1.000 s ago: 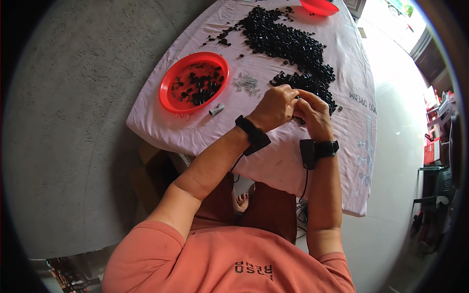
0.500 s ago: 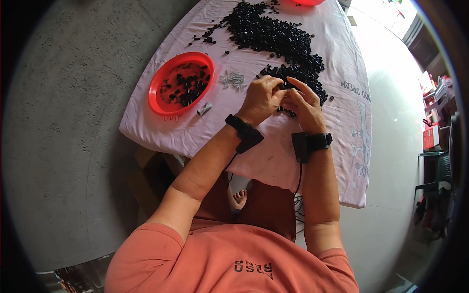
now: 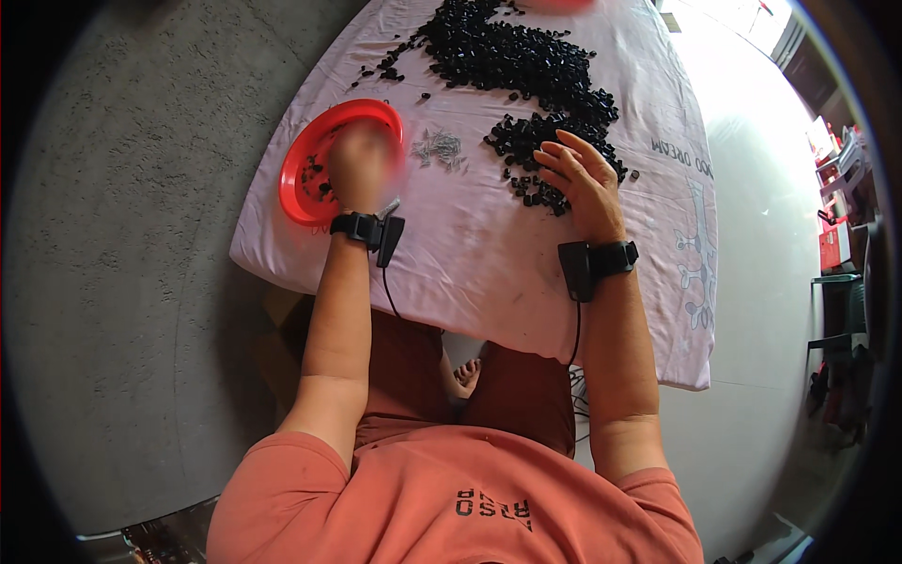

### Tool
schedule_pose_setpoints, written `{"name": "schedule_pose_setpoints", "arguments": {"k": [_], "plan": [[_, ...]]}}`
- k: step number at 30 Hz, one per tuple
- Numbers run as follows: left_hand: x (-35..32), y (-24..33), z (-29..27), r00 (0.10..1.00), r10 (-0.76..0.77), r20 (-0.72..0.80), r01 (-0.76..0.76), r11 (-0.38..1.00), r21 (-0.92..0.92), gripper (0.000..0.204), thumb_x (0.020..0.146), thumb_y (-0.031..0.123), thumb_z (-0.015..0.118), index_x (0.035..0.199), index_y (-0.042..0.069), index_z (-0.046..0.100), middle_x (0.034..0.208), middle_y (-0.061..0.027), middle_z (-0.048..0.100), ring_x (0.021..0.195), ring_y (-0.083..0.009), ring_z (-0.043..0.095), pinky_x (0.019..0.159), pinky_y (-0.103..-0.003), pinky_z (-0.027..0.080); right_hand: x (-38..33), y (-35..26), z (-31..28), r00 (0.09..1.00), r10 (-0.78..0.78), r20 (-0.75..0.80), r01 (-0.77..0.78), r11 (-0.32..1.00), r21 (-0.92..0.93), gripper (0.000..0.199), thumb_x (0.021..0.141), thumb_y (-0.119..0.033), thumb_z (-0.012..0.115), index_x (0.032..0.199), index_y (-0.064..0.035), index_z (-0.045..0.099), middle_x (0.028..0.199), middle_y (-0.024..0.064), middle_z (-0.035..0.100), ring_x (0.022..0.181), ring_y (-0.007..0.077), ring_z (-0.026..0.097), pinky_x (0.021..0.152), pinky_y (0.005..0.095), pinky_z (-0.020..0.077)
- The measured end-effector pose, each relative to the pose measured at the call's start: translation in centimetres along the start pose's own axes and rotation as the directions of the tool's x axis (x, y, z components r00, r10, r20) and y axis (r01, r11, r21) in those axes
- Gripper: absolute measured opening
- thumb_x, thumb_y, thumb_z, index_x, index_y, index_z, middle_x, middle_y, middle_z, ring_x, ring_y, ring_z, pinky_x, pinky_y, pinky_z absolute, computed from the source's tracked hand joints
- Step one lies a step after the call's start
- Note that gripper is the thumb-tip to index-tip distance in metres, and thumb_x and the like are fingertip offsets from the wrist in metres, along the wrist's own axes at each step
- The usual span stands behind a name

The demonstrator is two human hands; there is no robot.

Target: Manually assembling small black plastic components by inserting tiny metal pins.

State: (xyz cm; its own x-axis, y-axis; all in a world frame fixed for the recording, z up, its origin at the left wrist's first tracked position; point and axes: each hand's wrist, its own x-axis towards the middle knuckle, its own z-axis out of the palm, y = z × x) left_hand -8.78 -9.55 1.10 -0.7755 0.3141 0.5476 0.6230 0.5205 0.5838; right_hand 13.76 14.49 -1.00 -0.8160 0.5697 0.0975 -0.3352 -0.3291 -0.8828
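Over the round red basin [image 3: 293, 193] is my left hand [image 3: 360, 164], smeared by motion, so its fingers cannot be made out. Several small black pieces lie in the basin beside it. My right hand [image 3: 587, 183] rests at the near end of a large heap of small black pieces [image 3: 512, 58], its fingers stretched out and apart; nothing shows in them. A little pile of thin clear or silvery pieces [image 3: 439, 148] lies between the basin and the heap. Partly behind my left wrist is a small grey tube-like thing [image 3: 389, 209].
A pale pink printed cloth [image 3: 451, 254] covers the table. Another red container [image 3: 564, 3] stands at the far edge. Cords hang from the black bands on my wrists. Chairs [image 3: 841, 315] and other things line the right side of the room.
My left hand has moved left from the black heap to over the red basin. My right hand has stayed by the heap, and its fingers have opened from a pinch.
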Motion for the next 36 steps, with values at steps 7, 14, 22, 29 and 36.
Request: {"name": "schedule_pose_setpoints", "arguments": {"k": [7,14,22,29,36], "plan": [[0.2,-1.8,-0.4,1.000,0.019,-0.014,-0.017,0.995,0.101,0.015,0.083,0.011,0.072,0.091,-0.001,0.071,0.065,-0.0137,0.065,0.057,-0.0277,0.063,0.058,-0.039,0.048,-0.1,-0.3,0.5,1.000,-0.002,0.009,0.002,1.000,0.018,0.038,0.101,-0.015,0.060,0.134,0.0006,0.055,0.117,0.0185,0.067,0.104,0.0256,0.070,0.087,0.0312,0.0584],[0.5,-2.7,-0.7,0.996,-0.075,-0.045,0.084,0.963,0.255,0.022,0.082,0.012,0.073,0.101,0.001,0.073,0.073,-0.0103,0.071,0.066,-0.0185,0.068,0.065,-0.031,0.052,0.1,-0.2,0.1,1.000,-0.019,0.011,0.019,0.998,0.061,0.036,0.101,-0.015,0.060,0.133,0.0010,0.056,0.115,0.0180,0.068,0.102,0.0253,0.071,0.085,0.0303,0.0591],[-0.8,4.0,0.9,0.970,0.116,0.214,-0.080,0.982,-0.171,0.014,0.088,0.009,0.070,0.099,0.002,0.074,0.084,-0.0089,0.074,0.075,-0.0171,0.069,0.070,-0.029,0.053,0.2,-0.1,0.1,1.000,-0.021,0.020,0.019,0.997,0.074,0.034,0.101,-0.015,0.060,0.131,0.0011,0.058,0.115,0.0170,0.068,0.102,0.0242,0.070,0.085,0.0305,0.0590],[-3.9,8.2,5.8,0.850,0.276,0.448,-0.123,0.933,-0.339,0.009,0.083,0.004,0.070,0.091,0.003,0.075,0.088,-0.0104,0.071,0.076,-0.0199,0.069,0.070,-0.030,0.054,0.4,0.3,-0.2,0.999,-0.023,-0.039,0.025,0.999,0.034,0.037,0.099,-0.019,0.063,0.131,-0.0013,0.059,0.122,0.0126,0.066,0.112,0.0203,0.066,0.093,0.0283,0.0528],[-4.1,9.1,7.0,0.849,0.252,0.464,-0.126,0.950,-0.284,0.010,0.080,0.007,0.072,0.089,0.004,0.075,0.086,-0.0105,0.071,0.072,-0.0221,0.068,0.069,-0.033,0.055,0.4,0.1,-0.1,0.998,-0.036,-0.052,0.035,0.999,-0.012,0.037,0.098,-0.021,0.063,0.131,-0.0021,0.061,0.124,0.0105,0.066,0.115,0.0183,0.064,0.094,0.0279,0.0503]]}}
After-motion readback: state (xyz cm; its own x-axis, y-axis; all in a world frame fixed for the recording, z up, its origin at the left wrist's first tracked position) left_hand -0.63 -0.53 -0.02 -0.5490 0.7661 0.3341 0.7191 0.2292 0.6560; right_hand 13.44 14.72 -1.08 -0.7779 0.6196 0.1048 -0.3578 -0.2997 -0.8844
